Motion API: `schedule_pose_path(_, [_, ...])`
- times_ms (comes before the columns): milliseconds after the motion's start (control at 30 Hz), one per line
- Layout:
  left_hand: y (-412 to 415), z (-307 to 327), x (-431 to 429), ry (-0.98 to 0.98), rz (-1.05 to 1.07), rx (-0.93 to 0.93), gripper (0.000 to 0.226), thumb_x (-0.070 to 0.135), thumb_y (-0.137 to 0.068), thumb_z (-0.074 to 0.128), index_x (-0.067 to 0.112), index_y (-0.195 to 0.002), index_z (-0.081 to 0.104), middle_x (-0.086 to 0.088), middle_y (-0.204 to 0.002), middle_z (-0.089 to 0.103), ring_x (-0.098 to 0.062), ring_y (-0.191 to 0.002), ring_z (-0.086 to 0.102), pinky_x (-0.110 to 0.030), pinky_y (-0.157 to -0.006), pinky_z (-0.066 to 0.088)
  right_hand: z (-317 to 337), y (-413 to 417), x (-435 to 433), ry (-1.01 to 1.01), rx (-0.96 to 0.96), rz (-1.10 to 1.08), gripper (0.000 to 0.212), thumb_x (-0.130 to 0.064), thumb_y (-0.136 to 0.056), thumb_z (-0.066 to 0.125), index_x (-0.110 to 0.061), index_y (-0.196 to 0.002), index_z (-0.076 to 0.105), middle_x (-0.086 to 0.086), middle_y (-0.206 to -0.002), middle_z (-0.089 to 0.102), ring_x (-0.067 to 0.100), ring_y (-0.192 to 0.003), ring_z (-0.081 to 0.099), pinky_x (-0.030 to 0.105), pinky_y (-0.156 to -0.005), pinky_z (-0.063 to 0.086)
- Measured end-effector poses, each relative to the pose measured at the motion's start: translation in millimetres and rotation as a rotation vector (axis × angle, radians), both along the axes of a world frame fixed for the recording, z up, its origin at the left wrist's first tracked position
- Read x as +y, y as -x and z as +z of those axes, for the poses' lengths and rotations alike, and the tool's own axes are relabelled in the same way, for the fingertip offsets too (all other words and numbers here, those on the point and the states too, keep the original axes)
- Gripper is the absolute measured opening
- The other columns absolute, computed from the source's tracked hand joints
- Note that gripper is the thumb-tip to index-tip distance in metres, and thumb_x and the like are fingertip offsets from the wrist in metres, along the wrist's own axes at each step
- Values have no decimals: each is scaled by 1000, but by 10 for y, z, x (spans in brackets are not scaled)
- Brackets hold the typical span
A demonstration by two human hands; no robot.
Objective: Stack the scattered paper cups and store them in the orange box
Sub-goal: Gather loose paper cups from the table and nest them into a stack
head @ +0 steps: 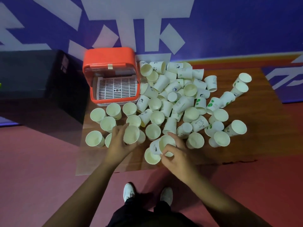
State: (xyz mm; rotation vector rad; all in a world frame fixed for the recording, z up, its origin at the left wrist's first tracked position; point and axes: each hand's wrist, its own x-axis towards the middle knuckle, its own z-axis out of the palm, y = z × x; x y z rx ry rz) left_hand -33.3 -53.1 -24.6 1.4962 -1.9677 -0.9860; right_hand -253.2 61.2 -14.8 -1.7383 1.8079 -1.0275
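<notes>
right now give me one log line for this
left hand: grips cup | right hand: grips printed cup | orange box: open, no cups visible inside

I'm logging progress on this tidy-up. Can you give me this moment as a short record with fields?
left hand: grips a paper cup
right hand: holds a second cup, tilted
orange box: open, white slatted tray inside, no cups seen in it
loose cups: many, upright and tipped, on the wooden board
</notes>
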Motion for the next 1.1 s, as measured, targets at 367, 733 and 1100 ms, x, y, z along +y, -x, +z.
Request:
schedule_pose_path(367, [-146,173,152,-132,-128,226,81,61,-66,81,36,-136,50,25,-133,51,1,-126,47,-24,-99,45,-465,-369,-55,-433,178,61,112,-42,-69,83,-33,-154,11,-4,-140,49,17,-133,39,33,-110,33])
schedule_pose_path(733, [249,-152,402,-176,-371,67,82,58,-70,81,31,-141,50,12,-134,51,-5,-127,46,-30,-106,40,-659,331,382,-500,32,-184,74,-29,-80,76,-15,-144,41,3,-153,31,18,-142,31,25,-113,27])
schedule_pose_path(1100, [641,-642,418,-128,-412,-221,88,41,-73,86,34,-150,44,-1,-128,38,-19,-122,36,-40,-109,39,-761,858,68,-533,297,-565,54,-32,-79,74,-11,-126,58,23,-127,45,42,-114,49,44,-96,46])
